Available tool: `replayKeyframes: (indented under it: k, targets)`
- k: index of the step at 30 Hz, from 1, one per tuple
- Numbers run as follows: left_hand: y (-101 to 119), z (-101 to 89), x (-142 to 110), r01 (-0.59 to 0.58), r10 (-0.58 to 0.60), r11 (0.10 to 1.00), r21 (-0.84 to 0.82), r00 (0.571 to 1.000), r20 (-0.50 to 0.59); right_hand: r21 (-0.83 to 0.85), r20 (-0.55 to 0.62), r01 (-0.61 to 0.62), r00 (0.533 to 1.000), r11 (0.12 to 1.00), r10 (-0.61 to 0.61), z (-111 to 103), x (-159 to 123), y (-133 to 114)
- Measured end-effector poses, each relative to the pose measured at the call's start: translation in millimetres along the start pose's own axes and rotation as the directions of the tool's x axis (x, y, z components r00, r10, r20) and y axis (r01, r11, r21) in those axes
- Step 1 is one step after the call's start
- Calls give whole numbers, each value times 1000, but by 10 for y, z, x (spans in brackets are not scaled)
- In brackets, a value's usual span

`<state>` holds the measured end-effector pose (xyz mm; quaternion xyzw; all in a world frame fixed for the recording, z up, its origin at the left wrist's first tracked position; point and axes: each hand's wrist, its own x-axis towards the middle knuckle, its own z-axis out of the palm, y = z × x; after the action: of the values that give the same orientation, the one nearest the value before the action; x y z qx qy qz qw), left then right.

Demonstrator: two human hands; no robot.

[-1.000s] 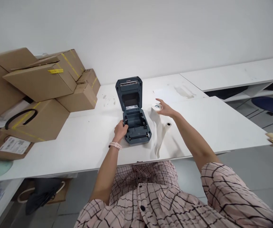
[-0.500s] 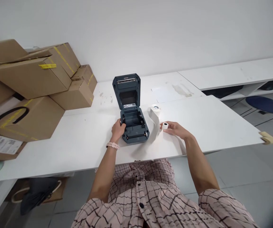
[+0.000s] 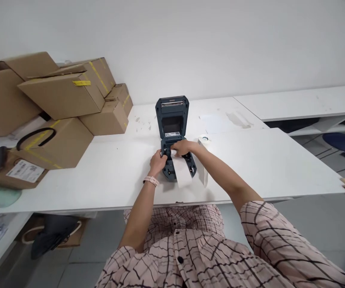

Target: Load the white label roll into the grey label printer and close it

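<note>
A dark label printer (image 3: 172, 113) stands on the white table with its lid tipped up. My left hand (image 3: 158, 162) grips the left side of the printer's base, thumb over the edge. Inside the open base, my right hand (image 3: 182, 147) is closed on a small white paper roll (image 3: 173, 153), partly covered by my fingers. From this roll a strip of paper (image 3: 182, 173) hangs forward over the printer's front. Just right of the printer stands a second paper roll (image 3: 204, 140), with a loose strip trailing toward me, partly behind my right forearm.
Cardboard boxes (image 3: 61, 94) are stacked at the left of the white table (image 3: 250, 172). A wall rises behind it. A blue stool (image 3: 344, 144) stands at the right, and a bag (image 3: 52, 236) lies under the table at the left.
My right hand has carried the small paper roll leftward from the table into the printer's open base. My left hand keeps its hold on the printer's side. The view has shifted slightly left.
</note>
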<state>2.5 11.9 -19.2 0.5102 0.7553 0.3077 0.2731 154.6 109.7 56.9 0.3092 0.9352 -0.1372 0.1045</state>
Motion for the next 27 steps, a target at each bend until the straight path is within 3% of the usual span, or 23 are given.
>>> replayKeyframes:
  k: [3,6,9,12,17,27]
  targets:
    - [-43,46,9,-2,0,996,-84,1000,-26,-21,-93,2,996,1000,-4,217,-134,-51]
    - [-85,129,18,-6,-14,960,-280,998,-69,53,-326,74,944,996,-53,478,-465,-158]
    - [-109,215,23,47,-47,802,-596,999,16,156,-538,189,839,969,-77,771,-790,-322]
    - [-113,256,24,145,-55,652,-744,988,144,222,-645,207,764,953,-16,996,-964,-457]
    - [-99,232,21,170,-79,634,-754,985,155,236,-708,227,706,945,7,1132,-974,-526]
    - [-49,196,-10,164,-107,638,-752,986,124,204,-681,200,732,958,-8,1216,-1040,-764]
